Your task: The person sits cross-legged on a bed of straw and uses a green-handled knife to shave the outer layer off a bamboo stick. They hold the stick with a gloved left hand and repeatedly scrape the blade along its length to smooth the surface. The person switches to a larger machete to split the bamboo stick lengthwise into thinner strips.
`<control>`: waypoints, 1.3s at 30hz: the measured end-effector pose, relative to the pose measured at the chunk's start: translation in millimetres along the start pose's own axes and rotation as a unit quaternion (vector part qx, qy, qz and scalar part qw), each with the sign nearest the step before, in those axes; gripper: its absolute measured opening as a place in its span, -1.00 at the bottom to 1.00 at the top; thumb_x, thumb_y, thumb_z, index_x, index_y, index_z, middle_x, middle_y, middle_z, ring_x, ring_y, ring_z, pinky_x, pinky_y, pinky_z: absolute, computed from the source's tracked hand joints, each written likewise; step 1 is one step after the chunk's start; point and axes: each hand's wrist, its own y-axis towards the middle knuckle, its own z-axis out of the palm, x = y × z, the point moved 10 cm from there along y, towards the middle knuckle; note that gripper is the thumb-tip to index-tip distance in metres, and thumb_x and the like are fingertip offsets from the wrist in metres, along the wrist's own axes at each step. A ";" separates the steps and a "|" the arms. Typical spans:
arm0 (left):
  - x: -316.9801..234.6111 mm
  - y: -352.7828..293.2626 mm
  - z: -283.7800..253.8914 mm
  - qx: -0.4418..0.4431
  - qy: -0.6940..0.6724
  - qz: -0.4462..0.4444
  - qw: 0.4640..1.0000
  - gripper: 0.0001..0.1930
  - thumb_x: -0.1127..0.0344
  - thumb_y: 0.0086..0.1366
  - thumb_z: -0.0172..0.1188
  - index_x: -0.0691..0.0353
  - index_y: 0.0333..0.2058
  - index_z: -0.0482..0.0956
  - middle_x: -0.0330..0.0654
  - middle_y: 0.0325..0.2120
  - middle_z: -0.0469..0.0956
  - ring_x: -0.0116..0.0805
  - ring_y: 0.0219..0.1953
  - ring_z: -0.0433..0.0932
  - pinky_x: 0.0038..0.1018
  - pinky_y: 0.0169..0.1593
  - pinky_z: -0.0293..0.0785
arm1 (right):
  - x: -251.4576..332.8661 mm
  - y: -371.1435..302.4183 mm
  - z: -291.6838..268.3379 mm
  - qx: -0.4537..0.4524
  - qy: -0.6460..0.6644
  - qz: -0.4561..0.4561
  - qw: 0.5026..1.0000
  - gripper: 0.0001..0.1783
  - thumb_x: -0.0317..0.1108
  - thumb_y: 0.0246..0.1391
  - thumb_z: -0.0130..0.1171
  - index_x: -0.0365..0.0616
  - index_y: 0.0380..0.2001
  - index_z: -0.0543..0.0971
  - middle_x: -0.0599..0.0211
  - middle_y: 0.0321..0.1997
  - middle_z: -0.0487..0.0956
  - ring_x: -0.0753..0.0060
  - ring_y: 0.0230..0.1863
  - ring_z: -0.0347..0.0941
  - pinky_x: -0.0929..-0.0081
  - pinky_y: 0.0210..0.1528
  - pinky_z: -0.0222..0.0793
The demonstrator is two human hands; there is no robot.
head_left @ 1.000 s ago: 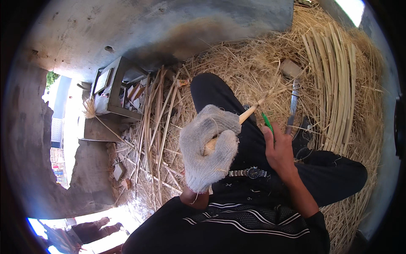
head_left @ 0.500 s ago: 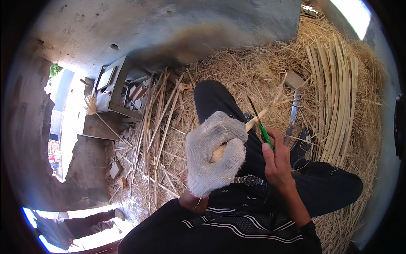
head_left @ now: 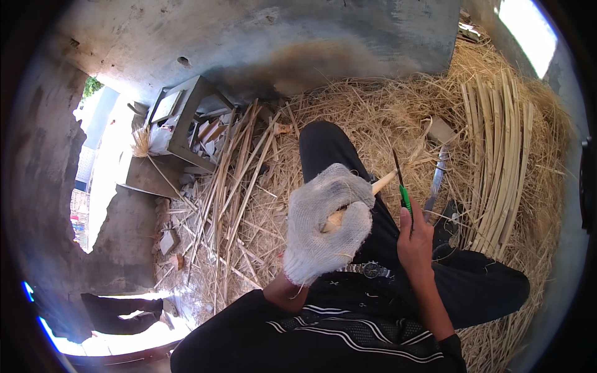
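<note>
Between the left hand in a grey-white knitted glove and the bare right hand runs a narrow gap over the black-trousered legs. At its far end, the pale tapered wooden stick and the thin dark-bladed knife with a green handle stand in the way; whether they touch cannot be told. Lower, the steel-banded wristwatch sits between the forearms. Beyond the knife, a hand could pass over the loose golden straw. Right of that, the long silvery blade and the row of pale flat strips take up floor. To the left, long brown sticks slant across, and the far grey plastered wall closes off reach.
</note>
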 end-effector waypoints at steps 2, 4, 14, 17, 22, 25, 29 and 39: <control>7.0 -1.5 -1.0 -0.008 -0.022 -0.021 0.999 -0.90 0.49 0.04 0.19 0.39 -0.44 0.60 -0.10 -0.51 0.55 -0.33 -0.51 0.54 -0.47 -0.39 0.44 | 9.9 -2.2 -2.8 0.009 -0.011 -0.003 1.000 -0.63 -0.29 0.36 -0.06 -0.25 0.12 0.46 0.07 -0.63 0.38 0.24 -0.64 0.33 0.26 -0.51 0.20; 10.4 -2.6 -8.0 -0.024 -0.030 -0.039 0.998 -0.90 0.49 0.05 0.19 0.39 -0.44 0.60 -0.10 -0.51 0.55 -0.34 -0.51 0.54 -0.48 -0.38 0.44 | 45.4 -6.8 -5.6 0.037 -0.008 -0.059 0.998 -0.65 -0.32 0.34 -0.02 -0.22 0.11 0.47 -0.08 -0.59 0.48 -0.01 -0.58 0.49 0.20 -0.44 0.33; 3.2 -3.4 2.0 0.004 -0.036 -0.013 0.999 -0.91 0.50 0.02 0.19 0.38 -0.45 0.60 -0.10 -0.51 0.55 -0.32 -0.50 0.55 -0.47 -0.37 0.45 | 23.0 -2.7 -11.7 0.005 0.022 -0.058 0.998 -0.64 -0.31 0.29 0.06 -0.20 0.10 0.49 -0.02 -0.59 0.51 0.05 -0.58 0.50 0.23 -0.41 0.36; 3.9 -3.7 -0.1 -0.017 -0.031 -0.014 0.999 -0.90 0.54 -0.01 0.17 0.39 -0.45 0.61 -0.07 -0.50 0.57 -0.33 -0.48 0.55 -0.47 -0.36 0.46 | 30.4 -3.0 -7.0 0.000 0.033 -0.094 0.995 -0.65 -0.33 0.28 0.05 -0.20 0.09 0.50 -0.01 -0.59 0.51 0.09 -0.59 0.51 0.24 -0.45 0.34; 14.0 -3.7 -10.4 -0.047 -0.051 -0.044 0.997 -0.87 0.53 0.00 0.16 0.39 -0.44 0.63 -0.08 -0.47 0.59 -0.37 -0.45 0.54 -0.50 -0.34 0.44 | -3.3 6.5 -6.2 0.001 -0.037 0.020 0.999 -0.63 -0.30 0.30 0.04 -0.22 0.10 0.49 -0.01 -0.65 0.49 0.04 -0.61 0.50 0.22 -0.46 0.35; 18.5 -4.9 -8.4 -0.042 -0.052 -0.057 0.996 -0.88 0.52 0.01 0.17 0.39 -0.44 0.62 -0.12 -0.49 0.57 -0.43 -0.47 0.50 -0.51 -0.37 0.42 | 40.3 -7.1 -0.3 0.018 0.051 -0.104 0.993 -0.62 -0.29 0.30 0.05 -0.22 0.11 0.48 -0.09 -0.55 0.54 -0.06 -0.52 0.54 0.19 -0.41 0.39; 9.5 1.1 -3.0 -0.029 -0.059 -0.051 0.997 -0.88 0.52 0.03 0.17 0.40 -0.42 0.62 -0.16 -0.52 0.52 -0.47 -0.49 0.47 -0.53 -0.41 0.38 | -25.3 10.5 1.8 -0.016 -0.051 -0.013 0.998 -0.62 -0.32 0.27 0.07 -0.22 0.10 0.48 -0.16 -0.47 0.57 -0.12 -0.43 0.57 0.16 -0.35 0.41; 0.8 5.4 0.0 -0.022 -0.022 -0.021 0.999 -0.90 0.52 0.05 0.20 0.39 -0.41 0.62 -0.13 -0.51 0.55 -0.40 -0.50 0.51 -0.50 -0.39 0.42 | 27.3 2.8 -1.8 -0.024 0.021 -0.094 0.995 -0.62 -0.30 0.27 0.08 -0.22 0.10 0.49 -0.12 -0.41 0.60 -0.03 -0.48 0.56 0.20 -0.34 0.43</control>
